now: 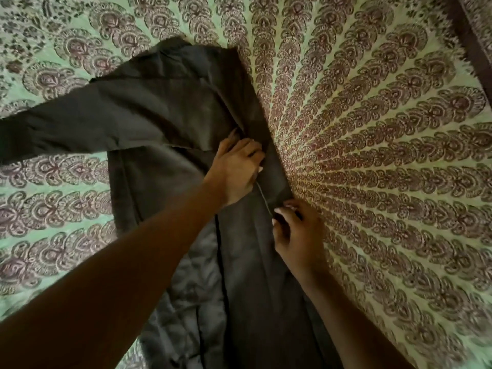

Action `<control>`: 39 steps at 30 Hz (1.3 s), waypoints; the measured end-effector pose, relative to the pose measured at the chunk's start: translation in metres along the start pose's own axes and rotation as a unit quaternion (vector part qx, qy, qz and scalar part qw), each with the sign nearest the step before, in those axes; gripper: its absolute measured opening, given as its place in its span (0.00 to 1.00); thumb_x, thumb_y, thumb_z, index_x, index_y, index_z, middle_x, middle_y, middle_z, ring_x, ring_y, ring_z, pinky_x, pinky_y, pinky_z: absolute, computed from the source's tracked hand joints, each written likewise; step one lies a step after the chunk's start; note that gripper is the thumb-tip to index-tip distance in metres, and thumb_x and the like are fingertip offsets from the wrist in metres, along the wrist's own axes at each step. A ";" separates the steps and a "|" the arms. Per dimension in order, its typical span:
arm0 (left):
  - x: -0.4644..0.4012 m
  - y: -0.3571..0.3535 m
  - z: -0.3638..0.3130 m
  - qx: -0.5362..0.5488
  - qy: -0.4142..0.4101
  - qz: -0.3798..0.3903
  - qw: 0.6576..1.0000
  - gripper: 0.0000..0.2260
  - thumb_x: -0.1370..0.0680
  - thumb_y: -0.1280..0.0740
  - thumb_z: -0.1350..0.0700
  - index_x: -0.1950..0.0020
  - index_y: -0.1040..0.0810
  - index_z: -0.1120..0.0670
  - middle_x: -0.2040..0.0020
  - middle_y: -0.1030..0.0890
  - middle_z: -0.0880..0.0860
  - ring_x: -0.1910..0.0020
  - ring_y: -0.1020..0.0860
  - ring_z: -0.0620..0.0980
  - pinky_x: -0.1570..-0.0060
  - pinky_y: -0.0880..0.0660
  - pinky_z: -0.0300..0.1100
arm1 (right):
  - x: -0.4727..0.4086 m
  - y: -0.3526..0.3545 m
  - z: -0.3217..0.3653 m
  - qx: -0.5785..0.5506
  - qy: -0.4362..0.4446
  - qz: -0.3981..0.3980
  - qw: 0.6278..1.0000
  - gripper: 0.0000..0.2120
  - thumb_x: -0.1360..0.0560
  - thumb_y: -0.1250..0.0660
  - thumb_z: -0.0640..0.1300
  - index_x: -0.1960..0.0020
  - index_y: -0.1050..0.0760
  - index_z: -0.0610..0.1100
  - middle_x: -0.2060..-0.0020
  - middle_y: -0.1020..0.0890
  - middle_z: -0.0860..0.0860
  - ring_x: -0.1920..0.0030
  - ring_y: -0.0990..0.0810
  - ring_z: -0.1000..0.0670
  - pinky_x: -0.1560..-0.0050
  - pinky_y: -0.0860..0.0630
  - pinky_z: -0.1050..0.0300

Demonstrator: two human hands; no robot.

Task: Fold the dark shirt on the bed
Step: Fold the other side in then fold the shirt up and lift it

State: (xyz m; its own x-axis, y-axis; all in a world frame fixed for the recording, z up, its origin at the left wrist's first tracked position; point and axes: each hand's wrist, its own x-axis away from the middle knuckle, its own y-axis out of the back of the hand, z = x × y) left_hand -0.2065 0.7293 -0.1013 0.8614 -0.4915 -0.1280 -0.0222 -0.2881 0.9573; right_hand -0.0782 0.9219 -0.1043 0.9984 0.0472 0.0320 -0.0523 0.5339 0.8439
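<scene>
Green patterned bedspread covers the bed from edge to edge of my view, printed with fanning rows of maroon-brown motifs. At the top right corner a dark band crosses it on a slant.

Lying on this spread, left of centre, is the dark shirt. One sleeve stretches out flat to the left and runs off the frame's left edge. The shirt's right side is folded inward, so a long straight fold edge runs from the shoulder near the top down toward me. The lower part of the shirt drops out of the bottom of the frame between my forearms, and a rumpled grey fabric shows beside it at the bottom; I cannot tell whether that is the shirt's lining or something else.

My left hand rests on the folded strip, with the fingers curled into the cloth at a crease. My right hand is just below it on the same fold edge, pinching the cloth between fingertips and thumb. The two hands are near each other but apart.

Right of the fold edge, the spread lies open and flat all the way to the frame's right side; to the left there is bare spread above and below the sleeve.
</scene>
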 end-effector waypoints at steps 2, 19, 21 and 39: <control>0.014 0.011 -0.014 0.047 0.038 -0.016 0.998 0.13 0.24 0.34 0.58 0.40 0.20 0.55 0.38 0.21 0.54 0.39 0.22 0.59 0.40 0.32 0.52 | 0.022 0.007 0.002 0.011 -0.055 -0.032 0.998 0.11 0.24 0.30 0.45 0.42 0.19 0.42 0.43 0.22 0.43 0.42 0.22 0.43 0.44 0.22 0.42; 0.166 0.002 -0.231 0.407 0.391 0.067 0.823 0.10 0.23 0.28 0.59 0.44 0.26 0.51 0.56 0.16 0.48 0.60 0.19 0.36 0.62 0.27 0.26 | 0.137 0.066 -0.046 -0.091 -0.252 0.074 0.960 0.14 0.14 0.40 0.45 0.46 0.18 0.39 0.58 0.20 0.46 0.58 0.23 0.46 0.65 0.35 0.58; 0.167 0.000 -0.248 0.429 0.387 0.081 0.812 0.10 0.24 0.27 0.60 0.46 0.25 0.53 0.57 0.15 0.48 0.62 0.21 0.29 0.62 0.29 0.24 | 0.145 0.072 -0.055 -0.111 -0.260 0.092 0.955 0.13 0.15 0.38 0.44 0.45 0.17 0.38 0.53 0.16 0.42 0.55 0.22 0.44 0.59 0.32 0.55; 0.211 -0.017 -0.290 0.335 0.377 0.066 0.861 0.26 0.29 0.30 0.72 0.32 0.22 0.58 0.36 0.25 0.54 0.56 0.19 0.54 0.53 0.25 0.37 | 0.209 0.077 -0.073 -0.200 -0.242 0.094 0.945 0.11 0.34 0.19 0.35 0.61 0.18 0.47 0.68 0.16 0.53 0.67 0.18 0.56 0.61 0.19 0.57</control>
State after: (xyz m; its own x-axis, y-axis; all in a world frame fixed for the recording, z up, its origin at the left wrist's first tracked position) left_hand 0.1225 0.8691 -0.0689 0.9082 0.0438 0.4162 -0.2147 -0.8049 0.5533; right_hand 0.1251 1.0348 -0.0716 0.8594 -0.1662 0.4835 -0.1376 0.8356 0.5318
